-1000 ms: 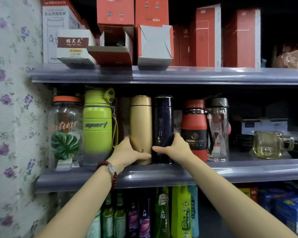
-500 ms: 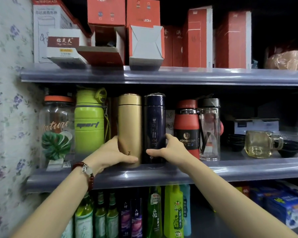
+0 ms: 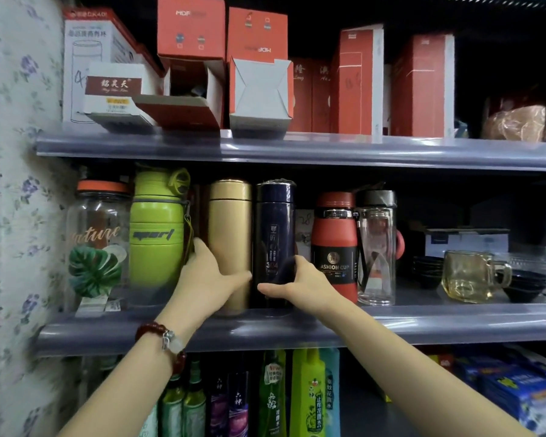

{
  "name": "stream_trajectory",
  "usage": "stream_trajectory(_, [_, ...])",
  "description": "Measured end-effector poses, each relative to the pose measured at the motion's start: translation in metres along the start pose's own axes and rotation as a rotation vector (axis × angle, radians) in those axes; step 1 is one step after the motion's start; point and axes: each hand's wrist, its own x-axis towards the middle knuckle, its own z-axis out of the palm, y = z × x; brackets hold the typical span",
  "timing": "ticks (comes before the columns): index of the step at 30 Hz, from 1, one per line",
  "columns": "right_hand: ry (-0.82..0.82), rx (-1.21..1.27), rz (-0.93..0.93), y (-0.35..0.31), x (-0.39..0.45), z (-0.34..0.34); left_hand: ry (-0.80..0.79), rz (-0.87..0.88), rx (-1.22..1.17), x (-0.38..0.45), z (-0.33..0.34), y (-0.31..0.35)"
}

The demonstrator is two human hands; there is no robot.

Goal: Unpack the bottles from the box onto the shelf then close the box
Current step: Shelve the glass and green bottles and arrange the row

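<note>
The left hand [image 3: 207,279] wraps around the gold bottle [image 3: 230,244] on the shelf [image 3: 423,323]. The right hand [image 3: 300,285] wraps around the dark blue bottle [image 3: 275,228] right beside it.

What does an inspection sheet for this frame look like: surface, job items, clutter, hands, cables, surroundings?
Surface: middle shelf, grey, crowded with drinkware.
Job's things: gold flask and navy flask upright side by side at the shelf front; open red box lying on the upper shelf, flap down.
Clutter: green sport bottle, glass jar, red bottle, clear bottle, glass mug, dark bowls.
Hands: left hand wrapped on the gold flask; right hand on the navy flask.
Cables: nothing seen.
Surroundings: floral wallpaper at left; bottles on the lower shelf.
</note>
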Motion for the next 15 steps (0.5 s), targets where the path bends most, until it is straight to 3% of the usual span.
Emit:
stream_trajectory(3, [0.034,-0.002,-0.060,0.000,-0.012,-0.009,0.332,0.299,-0.068,-0.024,0.002,0.034])
stream_trajectory(5, [0.145,-0.047,-0.091,0.004,-0.020,-0.019,0.389,0.501,-0.134,-0.035,0.010,0.049])
stream_trajectory(7, [0.285,-0.070,-0.140,0.014,-0.026,-0.032,0.277,0.554,-0.206,-0.041,0.027,0.057])
stream_trajectory(11, [0.581,-0.045,-0.097,0.043,-0.037,-0.070,-0.141,0.390,-0.375,-0.046,0.076,0.068])
stream_trajectory(15, [0.690,-0.041,0.014,0.070,-0.041,-0.107,-0.207,0.368,-0.321,-0.040,0.117,0.079])
